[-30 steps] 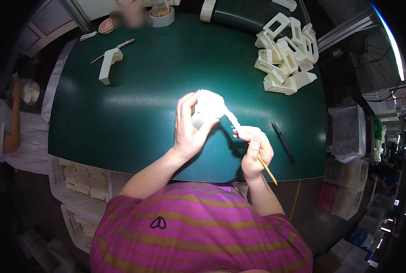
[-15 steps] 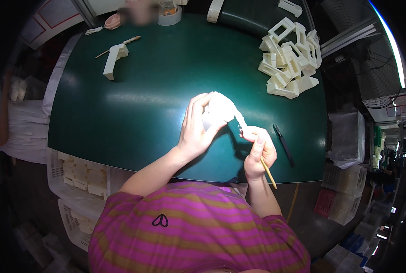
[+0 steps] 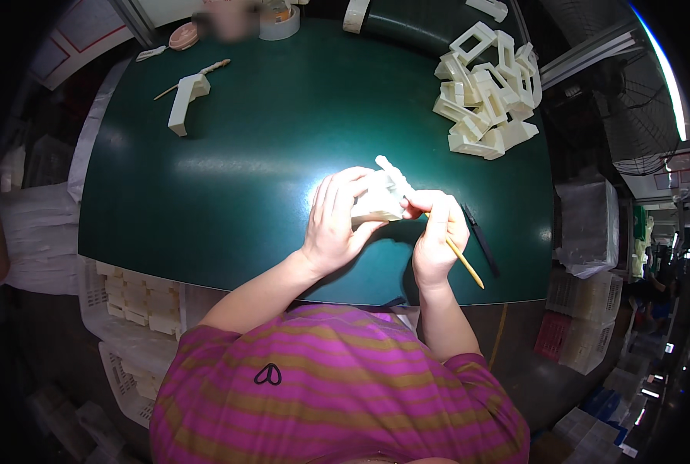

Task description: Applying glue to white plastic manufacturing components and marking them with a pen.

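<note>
My left hand grips a white plastic part above the front middle of the green table; bright light washes out some of its detail. My right hand is closed around a thin wooden stick, whose tail end sticks out below the fingers. From the fingertips, its white, lumpy wrapped end reaches up against the plastic part. Just right of that hand lies a slim black pen-like tool.
Several cream plastic frames are heaped at the back right of the green table. Another angled part lies at the back left beside a second wrapped stick. A tape roll stands at the far edge; crates of parts sit left below.
The plastic part has been turned in my left hand. My right hand has moved slightly up, and the wrapped end now lies against the part, pointing up and left.
</note>
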{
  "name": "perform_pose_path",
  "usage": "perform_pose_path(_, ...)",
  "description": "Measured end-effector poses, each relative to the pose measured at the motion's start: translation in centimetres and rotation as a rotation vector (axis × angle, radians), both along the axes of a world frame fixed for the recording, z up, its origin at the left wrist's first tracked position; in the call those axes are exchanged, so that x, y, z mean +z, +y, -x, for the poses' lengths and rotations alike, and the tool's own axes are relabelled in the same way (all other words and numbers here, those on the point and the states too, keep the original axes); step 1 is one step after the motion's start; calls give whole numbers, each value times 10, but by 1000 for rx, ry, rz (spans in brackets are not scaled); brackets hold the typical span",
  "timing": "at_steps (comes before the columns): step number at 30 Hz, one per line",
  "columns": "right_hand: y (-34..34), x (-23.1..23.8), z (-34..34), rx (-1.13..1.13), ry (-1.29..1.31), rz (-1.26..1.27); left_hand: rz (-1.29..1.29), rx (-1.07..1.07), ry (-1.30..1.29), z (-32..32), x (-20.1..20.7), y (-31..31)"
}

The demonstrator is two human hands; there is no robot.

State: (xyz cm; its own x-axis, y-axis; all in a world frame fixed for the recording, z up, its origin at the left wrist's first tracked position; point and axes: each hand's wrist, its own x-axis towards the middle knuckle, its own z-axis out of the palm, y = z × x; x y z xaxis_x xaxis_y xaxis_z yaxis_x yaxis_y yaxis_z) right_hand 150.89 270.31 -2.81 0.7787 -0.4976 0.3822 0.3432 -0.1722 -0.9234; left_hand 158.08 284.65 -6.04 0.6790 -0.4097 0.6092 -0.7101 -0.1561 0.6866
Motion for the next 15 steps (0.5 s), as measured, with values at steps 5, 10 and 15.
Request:
perform_pose_path(5, 0, -4, 1, -33, 32, -47, -3, 62, -86, -2, 1, 0)
perform_pose_path(10, 8, 0, 18, 368, 408, -315, 401, 50, 155, -16, 11, 2)
perform_pose_path(15, -14, 15, 29, 66, 63, -356, 1105, -787, 1460, -41, 14, 27)
